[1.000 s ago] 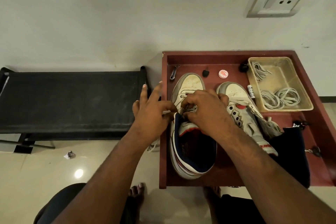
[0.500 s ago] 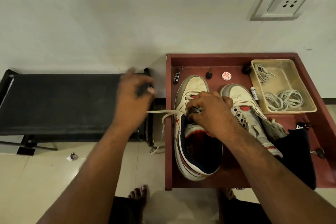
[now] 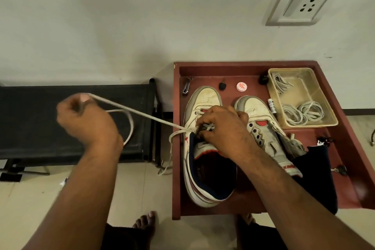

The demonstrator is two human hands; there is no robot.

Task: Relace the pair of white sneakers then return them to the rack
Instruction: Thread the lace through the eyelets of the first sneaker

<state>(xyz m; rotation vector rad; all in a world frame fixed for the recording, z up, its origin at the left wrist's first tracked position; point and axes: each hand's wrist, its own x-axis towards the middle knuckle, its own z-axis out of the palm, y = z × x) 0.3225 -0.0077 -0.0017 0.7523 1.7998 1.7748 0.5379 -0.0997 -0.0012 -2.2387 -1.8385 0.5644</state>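
Your left hand (image 3: 87, 117) pinches the shoelace (image 3: 142, 114), drawn taut over the black rack (image 3: 40, 128). Your right hand (image 3: 221, 128) grips the near sneaker (image 3: 205, 148) at its eyelets, on the red tabletop (image 3: 345, 148) beside the second sneaker (image 3: 261, 126). The lace looks soft and floppy, so hold it near the tip.

Pale wall (image 3: 121, 16), wall socket (image 3: 300, 3), black bench (image 3: 40, 148), beige tiled floor (image 3: 30, 199)
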